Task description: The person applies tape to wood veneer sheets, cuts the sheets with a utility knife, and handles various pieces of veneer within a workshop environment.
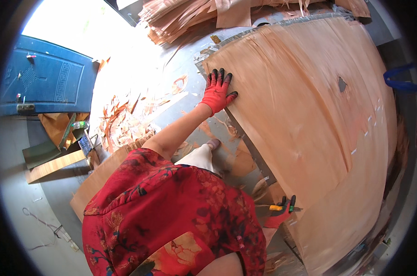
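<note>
In a red glove with dark fingertips, my left hand (218,91) lies flat with fingers spread on the near left corner of a large wood veneer sheet (284,103). My right hand (280,215), gloved alike, grips a small cutting knife (276,208) with yellow and green on its handle. Its tip points at the veneer near the sheet's near edge. The veneer is wavy and creased, with a dark hole (342,84) towards the far side and several short white tape pieces (354,151). Part of the knife is hidden by my fingers.
Stacked veneer (184,20) lies at the top. Veneer scraps (122,120) litter the floor beside my left arm. A blue panel door (53,76) stands at the left, above a plastic bottle (80,125) and a wooden board (56,166). A blue strap-like loop (400,81) is at the right.
</note>
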Action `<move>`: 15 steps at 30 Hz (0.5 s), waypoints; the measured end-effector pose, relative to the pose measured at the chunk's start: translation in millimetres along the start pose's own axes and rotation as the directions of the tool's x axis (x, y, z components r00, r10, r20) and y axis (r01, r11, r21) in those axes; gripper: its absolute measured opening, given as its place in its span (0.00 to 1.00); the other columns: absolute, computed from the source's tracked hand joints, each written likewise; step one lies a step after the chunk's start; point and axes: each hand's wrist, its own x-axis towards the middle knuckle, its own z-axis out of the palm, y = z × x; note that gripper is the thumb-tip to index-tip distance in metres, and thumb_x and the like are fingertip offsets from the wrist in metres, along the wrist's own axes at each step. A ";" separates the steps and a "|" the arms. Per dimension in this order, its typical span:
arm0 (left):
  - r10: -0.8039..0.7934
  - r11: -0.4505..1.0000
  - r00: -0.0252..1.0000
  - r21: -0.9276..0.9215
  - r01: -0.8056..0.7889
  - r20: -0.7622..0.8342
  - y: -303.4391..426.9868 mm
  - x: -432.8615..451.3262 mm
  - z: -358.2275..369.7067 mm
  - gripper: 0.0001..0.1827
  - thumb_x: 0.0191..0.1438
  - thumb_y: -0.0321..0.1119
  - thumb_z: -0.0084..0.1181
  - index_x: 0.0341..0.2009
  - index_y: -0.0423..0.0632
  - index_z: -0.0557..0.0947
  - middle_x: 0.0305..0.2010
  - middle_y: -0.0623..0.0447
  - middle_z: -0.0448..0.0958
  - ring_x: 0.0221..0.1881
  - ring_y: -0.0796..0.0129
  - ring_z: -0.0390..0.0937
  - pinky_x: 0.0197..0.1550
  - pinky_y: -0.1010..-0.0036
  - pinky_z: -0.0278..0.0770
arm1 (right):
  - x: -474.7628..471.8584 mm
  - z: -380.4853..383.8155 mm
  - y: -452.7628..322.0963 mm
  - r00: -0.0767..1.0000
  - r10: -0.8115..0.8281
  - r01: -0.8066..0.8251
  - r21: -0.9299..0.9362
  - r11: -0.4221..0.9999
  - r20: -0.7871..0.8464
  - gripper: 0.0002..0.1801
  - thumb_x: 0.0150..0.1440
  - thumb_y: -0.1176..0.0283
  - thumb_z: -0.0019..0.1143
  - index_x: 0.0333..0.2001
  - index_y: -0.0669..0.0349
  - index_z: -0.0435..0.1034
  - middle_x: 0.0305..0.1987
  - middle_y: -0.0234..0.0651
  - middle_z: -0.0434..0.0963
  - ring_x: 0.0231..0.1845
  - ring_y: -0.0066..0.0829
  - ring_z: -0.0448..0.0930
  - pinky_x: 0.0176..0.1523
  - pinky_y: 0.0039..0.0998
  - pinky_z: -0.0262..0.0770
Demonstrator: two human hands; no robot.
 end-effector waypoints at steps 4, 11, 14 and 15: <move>0.035 0.999 0.999 0.040 -0.035 0.011 14.6 11.7 1.3 0.44 0.53 0.59 0.54 0.68 0.48 0.61 0.72 0.32 0.51 0.72 0.30 0.45 0.70 0.41 0.42 | 2.5 -33.4 13.5 1.000 -0.025 0.025 -0.070 0.997 0.003 0.27 0.66 0.66 0.45 0.68 0.60 0.59 0.61 0.38 0.70 0.54 0.31 0.76 0.42 0.27 0.69; 0.094 0.988 0.995 0.126 -0.090 -0.028 -7.7 6.9 25.0 0.46 0.56 0.64 0.49 0.70 0.48 0.58 0.73 0.31 0.49 0.71 0.29 0.45 0.71 0.41 0.39 | 14.6 -43.9 4.3 0.993 -0.099 0.095 -0.064 0.993 -0.063 0.25 0.63 0.68 0.52 0.64 0.57 0.66 0.51 0.30 0.78 0.51 0.26 0.79 0.46 0.27 0.71; 0.093 0.992 0.996 0.086 -0.093 0.005 -9.0 6.6 29.4 0.45 0.58 0.64 0.46 0.71 0.49 0.56 0.74 0.31 0.46 0.73 0.29 0.40 0.72 0.42 0.35 | 18.1 -56.3 12.2 0.988 -0.068 0.063 -0.044 0.997 -0.138 0.22 0.62 0.70 0.53 0.61 0.58 0.70 0.46 0.29 0.79 0.46 0.26 0.81 0.38 0.24 0.70; 0.095 0.991 0.995 0.092 -0.096 0.012 -12.8 7.5 27.5 0.45 0.58 0.65 0.45 0.71 0.50 0.55 0.74 0.31 0.46 0.73 0.29 0.40 0.72 0.43 0.34 | 19.1 -55.8 19.3 0.989 -0.055 0.049 -0.047 0.998 -0.136 0.21 0.62 0.71 0.54 0.60 0.58 0.71 0.46 0.29 0.79 0.45 0.26 0.81 0.37 0.23 0.70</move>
